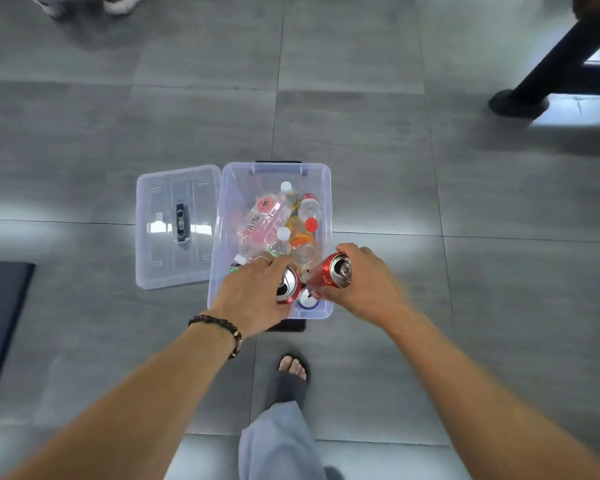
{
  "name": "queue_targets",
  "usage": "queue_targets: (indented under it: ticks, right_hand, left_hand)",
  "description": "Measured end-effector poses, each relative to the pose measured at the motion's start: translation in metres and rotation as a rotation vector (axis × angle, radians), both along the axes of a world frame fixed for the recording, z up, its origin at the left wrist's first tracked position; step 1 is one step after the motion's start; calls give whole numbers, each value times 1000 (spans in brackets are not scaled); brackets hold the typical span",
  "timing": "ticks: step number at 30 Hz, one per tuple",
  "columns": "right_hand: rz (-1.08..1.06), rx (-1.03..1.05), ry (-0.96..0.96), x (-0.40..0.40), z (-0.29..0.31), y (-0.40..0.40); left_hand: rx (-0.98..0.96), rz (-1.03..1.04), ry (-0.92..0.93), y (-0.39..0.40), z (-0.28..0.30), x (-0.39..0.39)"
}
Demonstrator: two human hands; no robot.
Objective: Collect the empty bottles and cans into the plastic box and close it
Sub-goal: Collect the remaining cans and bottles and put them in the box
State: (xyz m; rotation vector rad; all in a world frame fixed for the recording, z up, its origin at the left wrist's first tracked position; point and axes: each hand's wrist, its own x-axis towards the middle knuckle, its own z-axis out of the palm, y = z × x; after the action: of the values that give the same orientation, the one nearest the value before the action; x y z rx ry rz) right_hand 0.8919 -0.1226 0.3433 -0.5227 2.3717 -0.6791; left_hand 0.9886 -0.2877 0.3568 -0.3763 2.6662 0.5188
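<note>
There are three cans: two red cans and one blue-white can. About five plastic bottles lie in one box beside one lid.

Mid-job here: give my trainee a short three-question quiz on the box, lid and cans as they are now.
1. True or false: the lid is on the box.
2. What does each hand hold? A) a bottle B) a red can C) nothing
3. On which side of the box does the lid lie?

Key: 1 false. 2 B: the left hand and the right hand each grip a red can over the box. 3 Its left, flat on the floor.
</note>
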Motion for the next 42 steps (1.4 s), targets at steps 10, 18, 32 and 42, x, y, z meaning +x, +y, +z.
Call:
queue_targets:
  ticks: [10, 18, 32, 42]
  right_hand:
    - [95, 172, -83, 2, -161, -51]
    - [2, 239, -123, 11, -157, -68]
    - [-379, 89, -20, 61, -79, -293]
    - [-820, -5, -107, 88, -121, -420]
  left_hand:
    - [17, -182, -85, -41, -175, -19]
    - [88, -257, -110, -60, -179, -24]
    - [68, -565, -116, -325, -93, -1]
    - [-149, -883, -168, -486, -103, -48]
